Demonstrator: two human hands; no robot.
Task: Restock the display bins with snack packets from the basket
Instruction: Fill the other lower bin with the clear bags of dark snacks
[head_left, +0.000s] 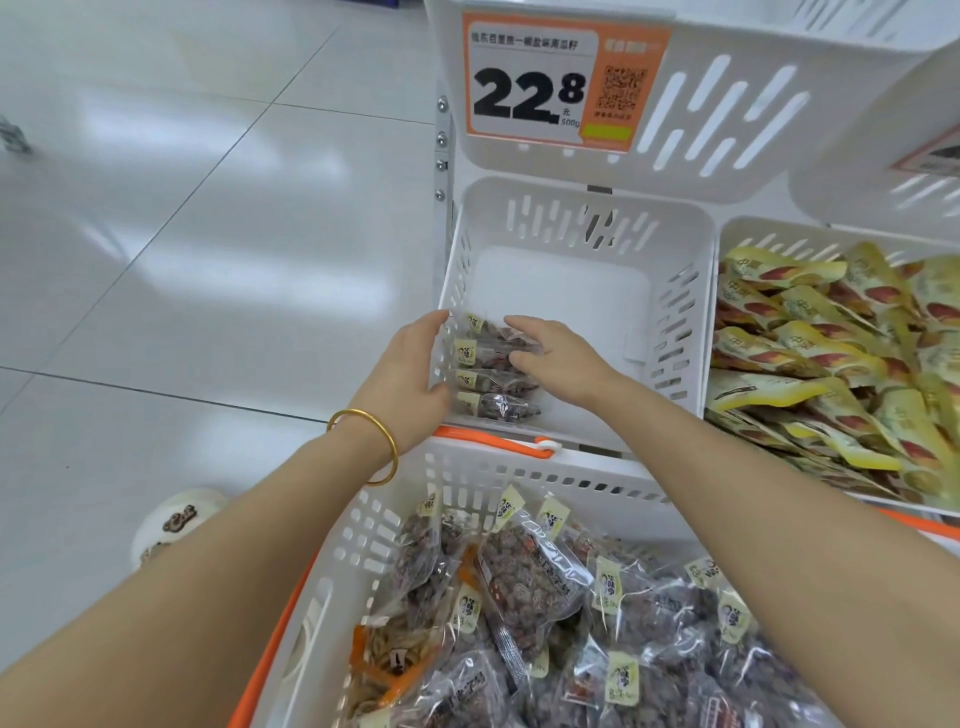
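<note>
So here's what we've got: the left hand (405, 379) sits against the outside of the left wall of the display bin (675, 312), near its front-left corner. The fingers are fairly straight and the thumb is at the corner, so that grip is spread and not wrapped round anything. There's a thin gold bangle (387, 441) on that wrist. The right hand (561, 364) reaches in over the bin's front edge, and its grip is curled onto the right ends of the stacked packets (493, 374), index finger on the top one. We count four packets, piled flat in the front-left corner tight to the left wall. They're clear crinkly plastic with dark reddish-brown bits inside and a pale yellow label at the left end. The bin is white plastic with slanted slots and rounded corners, and its smooth bottom shows from the stack over to the right and back walls. An upper bin (727, 119) with a price tag (524, 98) overhangs the back edge. The basket (374, 525) sits just below the front edge, its orange handle (498, 441) right beside it, heaped with loose packets (530, 582) of the same kind. Beside the right wall, the neighbouring bin (779, 241) holds glossy yellow packets (810, 364).
</note>
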